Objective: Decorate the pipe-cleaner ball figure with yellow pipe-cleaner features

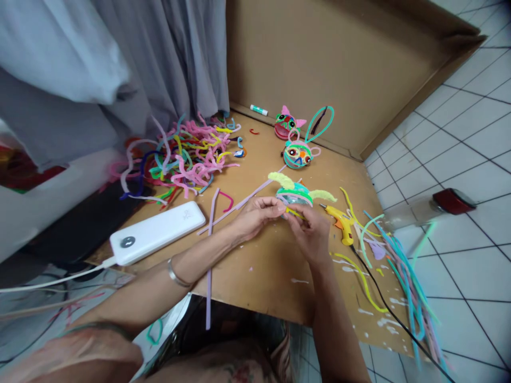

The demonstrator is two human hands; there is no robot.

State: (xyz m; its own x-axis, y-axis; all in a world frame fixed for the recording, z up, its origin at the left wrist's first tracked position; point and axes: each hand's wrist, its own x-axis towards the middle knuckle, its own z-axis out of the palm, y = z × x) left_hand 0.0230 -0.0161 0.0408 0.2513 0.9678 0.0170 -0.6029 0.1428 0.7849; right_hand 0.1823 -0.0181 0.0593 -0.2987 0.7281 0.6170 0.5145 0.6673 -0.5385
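Note:
Both hands meet over the middle of the cardboard surface. Between the fingertips of my left hand (261, 215) and my right hand (311, 231) runs a short yellow pipe cleaner (294, 213), pinched from both sides. Just beyond the fingers sits a round green pipe-cleaner figure (307, 199) with two pale yellow ears; the fingers hide its lower part. To the right of my right hand lies a yellow glue gun (344, 226), its black cord trailing toward the lower right. Lilac pipe cleaners (212, 239) lie left of the hands.
Finished-looking animal figures, one with round pink ears (297, 155) and one with pointed pink ears (286, 126), stand at the back beside a glue stick (258, 110). A tangled pipe-cleaner pile (199, 154) and a white power bank (159, 234) occupy the left. Blue pipe cleaners (407, 282) overhang the right edge.

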